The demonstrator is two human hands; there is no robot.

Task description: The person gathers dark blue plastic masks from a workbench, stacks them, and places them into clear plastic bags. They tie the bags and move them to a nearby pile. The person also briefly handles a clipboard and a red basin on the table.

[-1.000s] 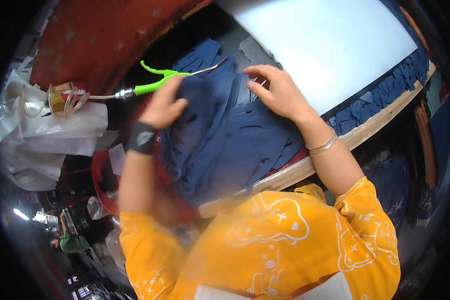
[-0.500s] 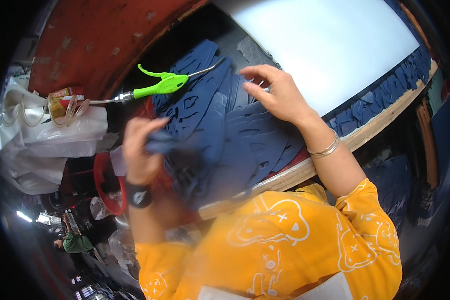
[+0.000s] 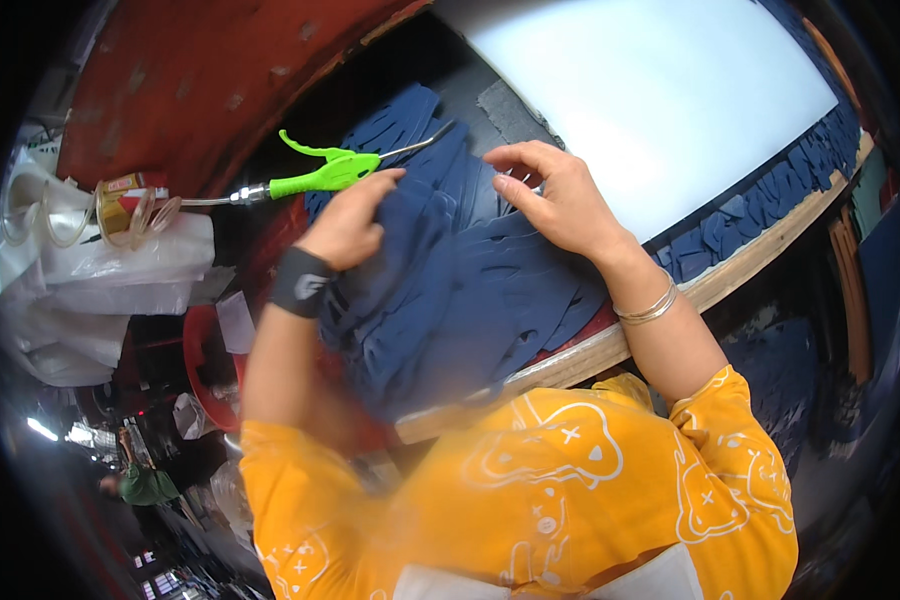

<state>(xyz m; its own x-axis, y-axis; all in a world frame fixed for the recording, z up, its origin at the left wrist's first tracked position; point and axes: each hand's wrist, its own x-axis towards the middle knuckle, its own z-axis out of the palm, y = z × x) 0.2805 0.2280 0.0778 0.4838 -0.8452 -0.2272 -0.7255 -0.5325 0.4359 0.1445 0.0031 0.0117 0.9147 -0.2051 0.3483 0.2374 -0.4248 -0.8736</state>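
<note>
My left hand (image 3: 348,225) is over a pile of dark blue, flat cut-out pieces (image 3: 510,285), just below a green air blow gun (image 3: 325,175). Its fingers are closed on a blue flat piece (image 3: 405,235), blurred, lying over the slotted ones. The blow gun's thin bent metal nozzle points across the pile. At the pile's far right, my right hand (image 3: 560,195) has its fingers curled, thumb close to the index finger. Something small and pale shows between them; its kind I cannot make out.
A large white board (image 3: 660,90) covers the right of the bench, with many blue pieces (image 3: 760,205) along its near side. A wooden edge (image 3: 750,255) borders the bench. A coiled clear hose (image 3: 120,225) and plastic bags (image 3: 80,310) are left, above a red tub (image 3: 195,350).
My left hand has moved up and right over the pile, near the blow gun, bringing the blurred blue piece along. My right hand has hardly moved.
</note>
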